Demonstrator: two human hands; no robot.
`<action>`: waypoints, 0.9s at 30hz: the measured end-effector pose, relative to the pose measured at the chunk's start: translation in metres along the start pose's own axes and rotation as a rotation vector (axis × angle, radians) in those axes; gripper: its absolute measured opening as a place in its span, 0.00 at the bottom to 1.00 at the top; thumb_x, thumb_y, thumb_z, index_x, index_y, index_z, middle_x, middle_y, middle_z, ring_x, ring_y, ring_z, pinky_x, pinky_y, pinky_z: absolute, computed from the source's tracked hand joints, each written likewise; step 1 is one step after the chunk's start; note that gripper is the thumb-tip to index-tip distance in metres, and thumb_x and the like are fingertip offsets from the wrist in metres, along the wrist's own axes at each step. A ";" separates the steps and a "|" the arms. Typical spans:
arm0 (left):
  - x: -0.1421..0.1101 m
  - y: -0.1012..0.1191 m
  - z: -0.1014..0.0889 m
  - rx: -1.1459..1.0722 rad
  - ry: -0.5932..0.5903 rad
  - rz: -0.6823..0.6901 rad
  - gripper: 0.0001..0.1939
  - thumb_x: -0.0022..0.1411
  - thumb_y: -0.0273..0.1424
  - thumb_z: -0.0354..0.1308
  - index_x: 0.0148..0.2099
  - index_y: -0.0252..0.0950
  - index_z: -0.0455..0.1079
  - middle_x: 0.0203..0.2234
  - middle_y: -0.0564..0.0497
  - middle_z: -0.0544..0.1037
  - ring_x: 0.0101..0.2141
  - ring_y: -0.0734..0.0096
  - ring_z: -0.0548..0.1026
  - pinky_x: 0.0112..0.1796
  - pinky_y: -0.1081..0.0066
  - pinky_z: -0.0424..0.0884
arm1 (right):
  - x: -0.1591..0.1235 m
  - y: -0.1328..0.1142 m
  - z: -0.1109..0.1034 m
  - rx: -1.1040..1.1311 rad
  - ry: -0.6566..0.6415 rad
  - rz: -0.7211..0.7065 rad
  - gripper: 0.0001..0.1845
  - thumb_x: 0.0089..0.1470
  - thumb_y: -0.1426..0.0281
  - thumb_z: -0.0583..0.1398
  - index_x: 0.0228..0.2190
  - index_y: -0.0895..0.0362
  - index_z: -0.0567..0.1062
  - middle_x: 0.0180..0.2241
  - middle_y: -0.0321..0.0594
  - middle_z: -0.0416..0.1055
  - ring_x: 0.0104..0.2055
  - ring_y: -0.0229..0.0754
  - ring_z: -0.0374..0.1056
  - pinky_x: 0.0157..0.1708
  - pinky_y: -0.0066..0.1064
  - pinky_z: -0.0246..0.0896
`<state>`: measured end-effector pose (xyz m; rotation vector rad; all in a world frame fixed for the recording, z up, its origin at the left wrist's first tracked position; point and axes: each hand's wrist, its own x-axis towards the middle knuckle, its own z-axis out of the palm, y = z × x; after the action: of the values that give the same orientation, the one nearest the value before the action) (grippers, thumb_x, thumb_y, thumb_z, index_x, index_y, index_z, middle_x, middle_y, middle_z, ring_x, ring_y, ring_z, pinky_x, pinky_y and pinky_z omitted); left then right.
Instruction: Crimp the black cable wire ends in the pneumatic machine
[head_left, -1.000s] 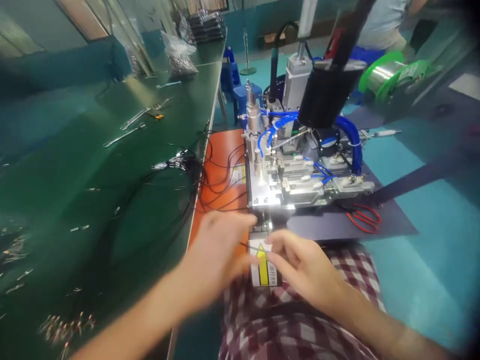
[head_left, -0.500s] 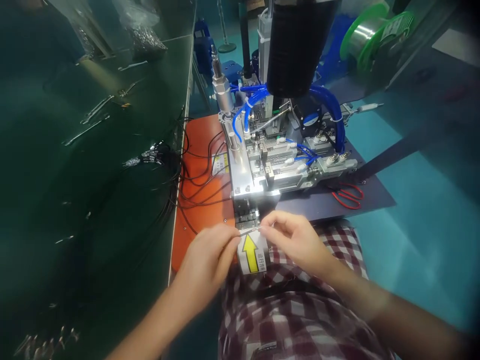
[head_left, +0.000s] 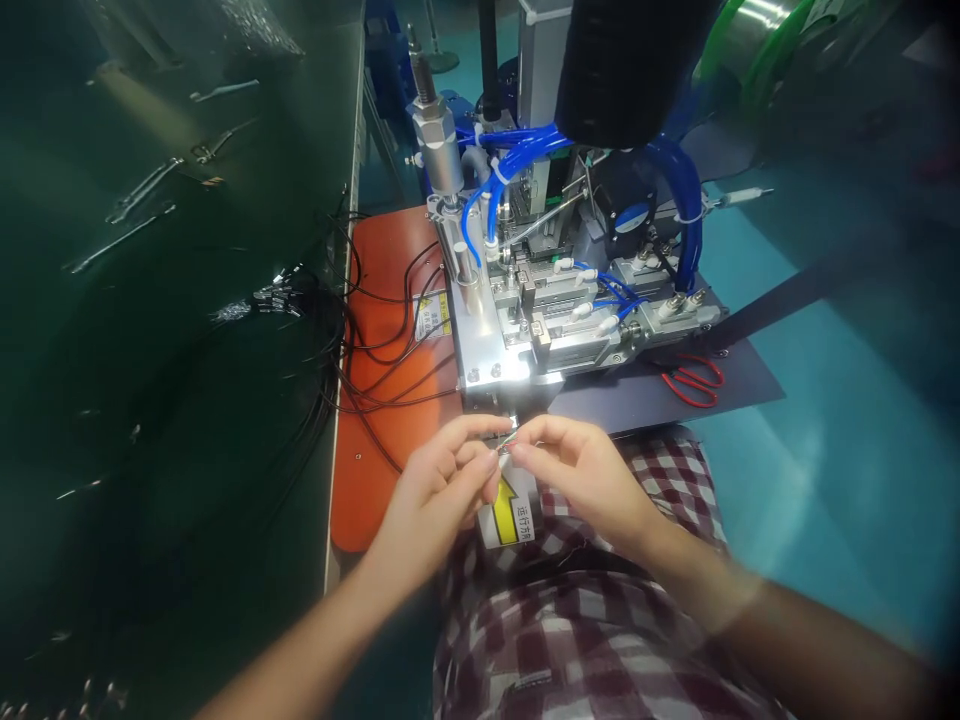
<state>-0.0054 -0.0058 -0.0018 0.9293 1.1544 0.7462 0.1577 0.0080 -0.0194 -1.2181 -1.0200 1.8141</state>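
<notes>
My left hand (head_left: pixel 439 490) and my right hand (head_left: pixel 581 475) meet in front of a small metal machine (head_left: pixel 525 320). Both pinch a thin wire end (head_left: pixel 507 440) between thumb and fingertips, just above a white plate with a yellow arrow label (head_left: pixel 508 512). The wire's tip shows a little green and is very small. The fingers of both hands are closed on it, right below the machine's front slot (head_left: pixel 504 405).
An orange mat (head_left: pixel 382 330) with black cables (head_left: pixel 360 370) lies left of the machine. Red-handled scissors (head_left: pixel 694 378) rest on a dark sheet to the right. Blue air hoses (head_left: pixel 675 200) loop over the machine. A green bench (head_left: pixel 150 330) with tools and loose metal parts runs along the left.
My hands have drawn closer together and moved up towards the machine's front. The view has shifted nearer and lower over the machine.
</notes>
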 end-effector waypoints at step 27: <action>0.000 -0.004 0.004 -0.193 0.249 -0.099 0.12 0.55 0.40 0.63 0.28 0.37 0.67 0.11 0.59 0.58 0.15 0.80 0.56 0.17 0.78 0.57 | -0.005 0.013 0.018 -0.489 0.148 -0.370 0.07 0.53 0.70 0.62 0.24 0.57 0.74 0.24 0.35 0.71 0.24 0.34 0.61 0.26 0.27 0.57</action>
<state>-0.0014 -0.0081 -0.0053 0.6256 1.3098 0.8930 0.1408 -0.0055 -0.0253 -1.3096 -1.5413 1.2081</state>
